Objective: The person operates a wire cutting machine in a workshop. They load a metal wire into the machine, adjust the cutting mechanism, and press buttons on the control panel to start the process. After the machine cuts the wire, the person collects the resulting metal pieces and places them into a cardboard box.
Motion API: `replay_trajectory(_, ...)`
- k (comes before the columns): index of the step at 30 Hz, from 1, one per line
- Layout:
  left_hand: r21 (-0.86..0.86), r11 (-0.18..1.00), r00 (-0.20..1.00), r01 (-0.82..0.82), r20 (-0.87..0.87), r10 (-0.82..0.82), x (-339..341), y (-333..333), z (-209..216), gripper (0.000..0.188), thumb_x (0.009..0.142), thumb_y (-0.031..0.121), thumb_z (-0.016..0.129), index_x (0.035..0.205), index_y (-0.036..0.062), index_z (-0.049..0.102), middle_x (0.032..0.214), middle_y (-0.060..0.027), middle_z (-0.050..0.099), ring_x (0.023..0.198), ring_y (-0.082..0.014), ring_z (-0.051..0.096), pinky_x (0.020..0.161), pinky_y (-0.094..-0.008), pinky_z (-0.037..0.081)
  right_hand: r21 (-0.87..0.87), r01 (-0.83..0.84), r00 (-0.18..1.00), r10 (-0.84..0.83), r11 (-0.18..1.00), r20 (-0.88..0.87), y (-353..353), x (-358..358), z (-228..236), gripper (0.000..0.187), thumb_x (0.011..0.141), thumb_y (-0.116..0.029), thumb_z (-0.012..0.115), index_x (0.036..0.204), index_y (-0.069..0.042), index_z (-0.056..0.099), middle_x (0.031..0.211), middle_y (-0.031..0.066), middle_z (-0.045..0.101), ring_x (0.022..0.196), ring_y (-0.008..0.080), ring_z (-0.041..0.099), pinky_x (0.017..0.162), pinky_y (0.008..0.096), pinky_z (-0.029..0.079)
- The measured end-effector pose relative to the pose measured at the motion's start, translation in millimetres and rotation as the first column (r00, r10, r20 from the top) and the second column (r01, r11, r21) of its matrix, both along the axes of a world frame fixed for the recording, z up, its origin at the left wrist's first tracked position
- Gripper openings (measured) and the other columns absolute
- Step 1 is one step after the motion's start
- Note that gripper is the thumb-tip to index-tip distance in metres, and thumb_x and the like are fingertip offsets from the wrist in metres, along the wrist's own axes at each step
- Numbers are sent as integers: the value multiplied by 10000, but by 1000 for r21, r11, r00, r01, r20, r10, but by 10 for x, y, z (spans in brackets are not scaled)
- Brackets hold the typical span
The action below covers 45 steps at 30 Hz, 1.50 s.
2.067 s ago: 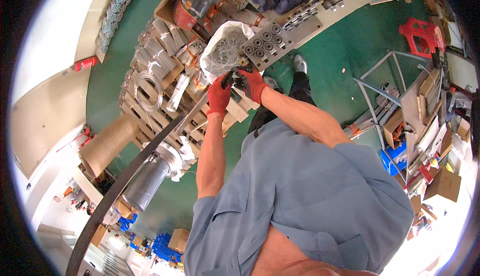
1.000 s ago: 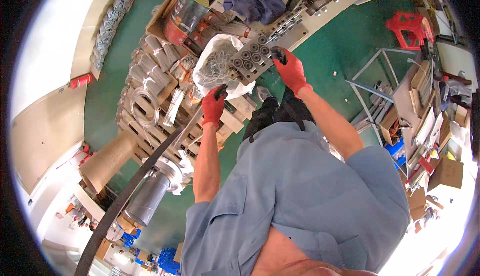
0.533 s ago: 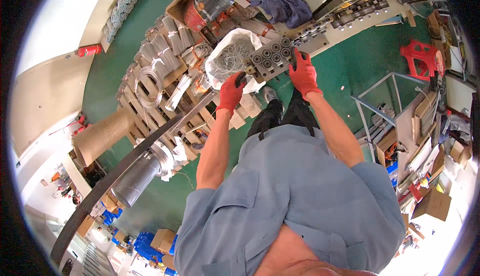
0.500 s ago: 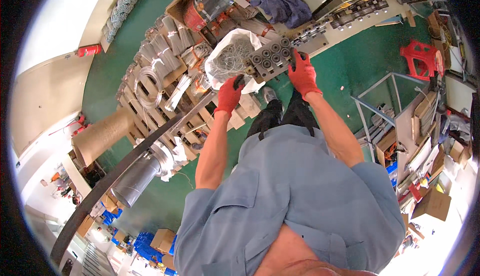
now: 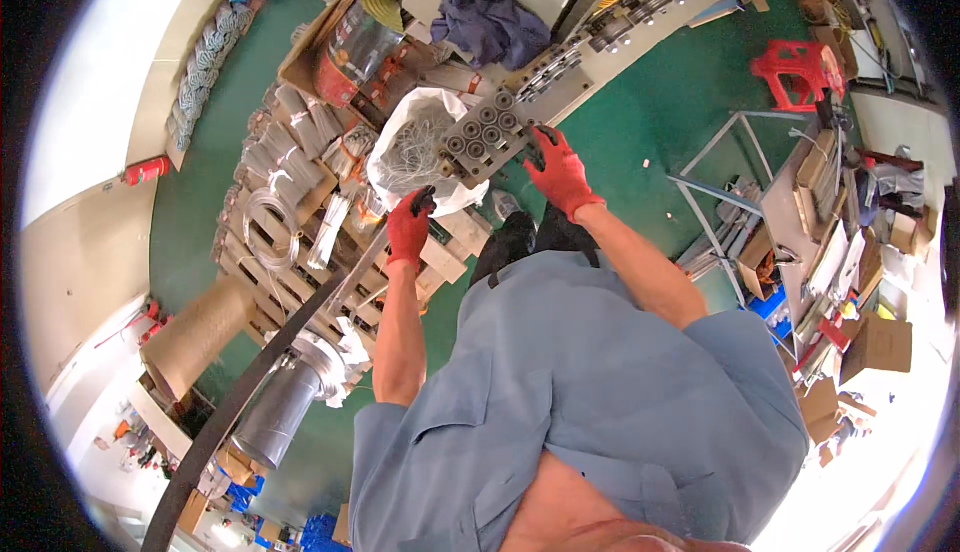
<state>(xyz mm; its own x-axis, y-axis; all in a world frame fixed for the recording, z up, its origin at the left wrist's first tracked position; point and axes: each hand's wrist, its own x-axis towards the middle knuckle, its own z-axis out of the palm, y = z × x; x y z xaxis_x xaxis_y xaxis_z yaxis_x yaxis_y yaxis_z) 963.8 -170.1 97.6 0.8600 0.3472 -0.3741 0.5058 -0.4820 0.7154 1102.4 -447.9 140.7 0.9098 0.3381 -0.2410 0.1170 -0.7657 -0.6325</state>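
Just off the end of the pale machine bed [image 5: 628,60], the left hand [image 5: 407,230] is curled narrow, near the roller block's [image 5: 481,142] end corner; whether it holds something, I cannot tell. The right hand [image 5: 562,174] is half open beside the block's near edge. The block sits at the bed's left end, rollers already mounted; what is left, I cannot judge. Past this end, a white bag [image 5: 384,158] contains tangled wire [image 5: 416,148]. Farther, blue cloth [image 5: 488,18] lies near the bed's far edge.
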Motion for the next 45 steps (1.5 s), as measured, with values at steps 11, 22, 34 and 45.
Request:
replay_trajectory(11,194,968,981,158,81,-176,268,-120,46,342,779,160,642,1117,106,628,1027,-133,648,952,-320,614,823,-383,476,-4,21,998,-22,1000,-63,-109,-67,80,604,800,-269,628,1334,-102,402,1329,197,423,1083,406,535,891,458,477)
replay_trajectory(22,166,976,982,139,104,-157,-85,107,60,276,808,75,565,1070,82,650,979,-128,665,841,-248,655,749,-328,498,-29,54,993,-57,998,-108,-288,-152,76,609,810,-309,610,1348,-111,404,1332,204,434,1143,396,496,946,446,438)
replay_trajectory(34,187,973,978,133,133,-159,74,-62,-78,356,797,199,642,1131,80,611,1082,-146,632,1002,-324,596,847,-395,469,7,23,994,-22,1000,-104,-389,-214,-13,605,823,-336,598,1351,-128,387,1309,249,433,1109,432,512,910,483,459)
replay_trajectory(45,139,983,987,118,92,-132,252,-151,75,300,793,131,616,1087,80,641,985,-131,668,897,-305,638,807,-368,482,-53,62,986,-69,997,-150,-589,-295,-201,589,822,-343,588,1331,-101,418,1294,221,465,1154,392,488,965,444,414)
